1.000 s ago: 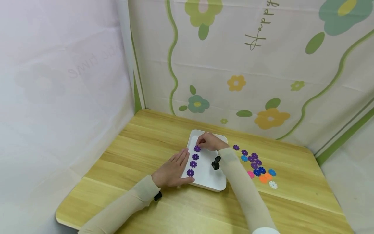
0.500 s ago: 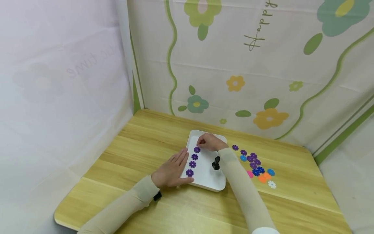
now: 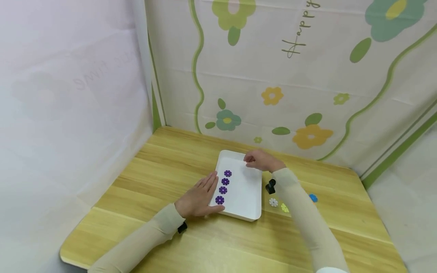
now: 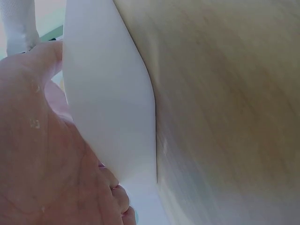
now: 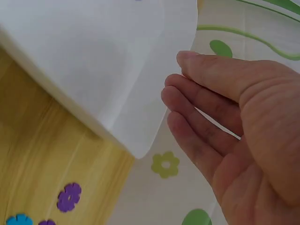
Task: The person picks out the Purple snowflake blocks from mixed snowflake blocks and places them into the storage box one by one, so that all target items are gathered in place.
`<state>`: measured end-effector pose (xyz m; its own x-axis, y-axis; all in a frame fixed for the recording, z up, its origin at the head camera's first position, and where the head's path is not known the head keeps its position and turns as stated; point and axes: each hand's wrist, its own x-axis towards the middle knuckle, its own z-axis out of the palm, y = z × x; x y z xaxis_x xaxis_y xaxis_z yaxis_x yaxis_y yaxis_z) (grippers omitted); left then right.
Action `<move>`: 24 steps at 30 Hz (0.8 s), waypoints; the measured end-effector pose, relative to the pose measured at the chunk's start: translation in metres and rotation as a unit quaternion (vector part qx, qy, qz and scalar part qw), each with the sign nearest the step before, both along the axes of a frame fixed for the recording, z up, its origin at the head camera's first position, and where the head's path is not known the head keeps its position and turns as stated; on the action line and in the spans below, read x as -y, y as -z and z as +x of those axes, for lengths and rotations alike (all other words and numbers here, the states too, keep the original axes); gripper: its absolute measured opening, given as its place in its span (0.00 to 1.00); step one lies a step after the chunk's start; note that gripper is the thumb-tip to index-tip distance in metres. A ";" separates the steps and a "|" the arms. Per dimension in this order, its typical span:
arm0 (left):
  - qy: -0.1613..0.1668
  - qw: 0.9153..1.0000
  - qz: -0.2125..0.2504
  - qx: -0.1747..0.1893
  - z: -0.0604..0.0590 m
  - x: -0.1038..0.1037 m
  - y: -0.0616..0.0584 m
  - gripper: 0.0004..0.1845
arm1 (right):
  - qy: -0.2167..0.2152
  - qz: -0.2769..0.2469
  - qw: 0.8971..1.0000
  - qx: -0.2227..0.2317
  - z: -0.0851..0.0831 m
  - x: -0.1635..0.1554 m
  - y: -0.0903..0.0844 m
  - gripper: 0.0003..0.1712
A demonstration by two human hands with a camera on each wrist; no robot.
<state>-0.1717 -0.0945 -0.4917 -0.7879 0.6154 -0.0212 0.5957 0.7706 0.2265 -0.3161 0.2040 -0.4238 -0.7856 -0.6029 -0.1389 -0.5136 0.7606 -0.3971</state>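
Observation:
A white tray (image 3: 244, 193) lies on the wooden table, with several purple notched plastic discs (image 3: 225, 181) in a column along its left side. My left hand (image 3: 199, 195) rests on the tray's left edge, fingers straight and thumb apart over the near corner. The left wrist view has its palm (image 4: 47, 140) beside the tray's outer wall (image 4: 108, 93). Over the tray's far right corner hovers my right hand (image 3: 262, 160). The right wrist view finds nothing between its loosely bent fingers and thumb (image 5: 206, 70).
Right of the tray lie a white disc (image 3: 273, 202), a yellow disc (image 3: 285, 207) and a blue disc (image 3: 313, 198); the right forearm covers others. A purple disc (image 5: 69, 197) shows on the table in the right wrist view. A floral cloth (image 3: 246, 76) hangs behind the table.
My right hand has left the farthest purple disc in the column and moved right to the tray's far right corner. The left hand keeps its place on the tray's edge.

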 end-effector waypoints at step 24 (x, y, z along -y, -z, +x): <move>0.003 1.000 -0.026 0.015 0.004 -0.003 -0.015 0.58 | 0.101 0.001 0.992 -0.073 0.011 -0.116 0.057 0.22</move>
